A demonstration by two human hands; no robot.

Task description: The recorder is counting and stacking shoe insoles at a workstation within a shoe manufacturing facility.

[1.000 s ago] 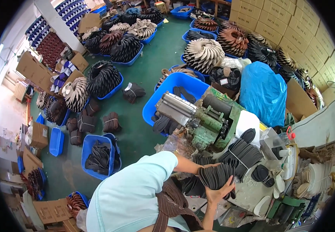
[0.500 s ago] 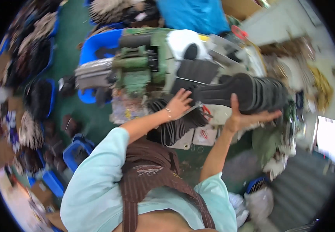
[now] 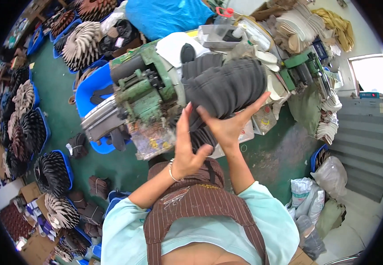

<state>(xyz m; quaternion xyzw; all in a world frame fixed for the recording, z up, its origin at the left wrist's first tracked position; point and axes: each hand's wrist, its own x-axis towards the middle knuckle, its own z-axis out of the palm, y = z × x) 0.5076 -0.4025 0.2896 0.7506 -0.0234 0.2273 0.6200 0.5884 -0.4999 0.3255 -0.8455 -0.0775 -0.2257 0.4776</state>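
Observation:
A long row of dark grey shoe soles [image 3: 226,86] fans out across the bench in front of me. My right hand [image 3: 227,130] is at its near side, thumb and fingers spread wide against the soles. Beside it my left hand [image 3: 188,150] is raised, fingers stretched upward and thumb apart, its fingertips close to the left end of the row. Between and below my hands shows a second bundle of dark soles [image 3: 202,139], partly covered by them. A single black sole [image 3: 188,53] lies on a white sheet [image 3: 173,46] behind the row.
A green machine [image 3: 149,92] stands to the left on the bench, with a blue tub [image 3: 89,92] behind it. A grey tray [image 3: 209,37] with bottles is at the back. Another green machine [image 3: 301,73] stands right. Blue baskets of fanned soles [image 3: 53,172] line the left floor.
The row of soles, held up at the right before, is now lower and farther left against the bench. My right hand has moved left, and my left hand has drawn back nearer to me.

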